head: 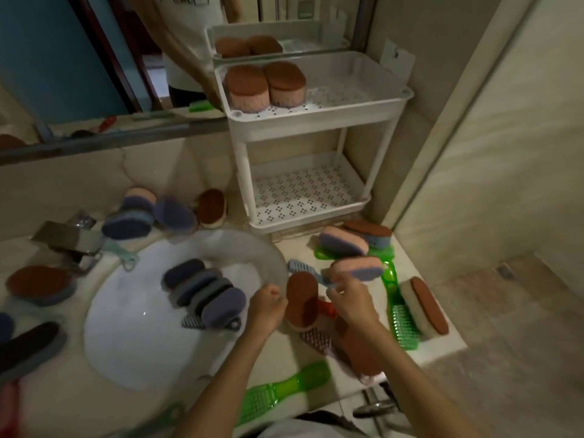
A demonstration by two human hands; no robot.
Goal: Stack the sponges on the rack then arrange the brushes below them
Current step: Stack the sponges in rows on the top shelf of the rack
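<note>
The white two-tier rack (316,121) stands at the back of the counter. Two brown-topped pink sponges (246,86) (286,83) sit side by side on the left of its top tier. Its perforated lower tier (303,191) holds nothing. My left hand (267,303) is closed against a brown sponge (301,300) that stands on edge. Just right of it, my right hand (350,298) pinches the handle of a pale blue brush (311,273). A pink and blue sponge (358,267) lies on that brush.
Several blue-grey sponges (202,287) lean in a row in the white sink (126,327), beside a clear bowl (246,251). More sponges (142,213) lie behind the faucet (68,238). Green brushes (401,314) (278,390), a red brush (327,308) and more sponges (343,243) cover the counter on the right.
</note>
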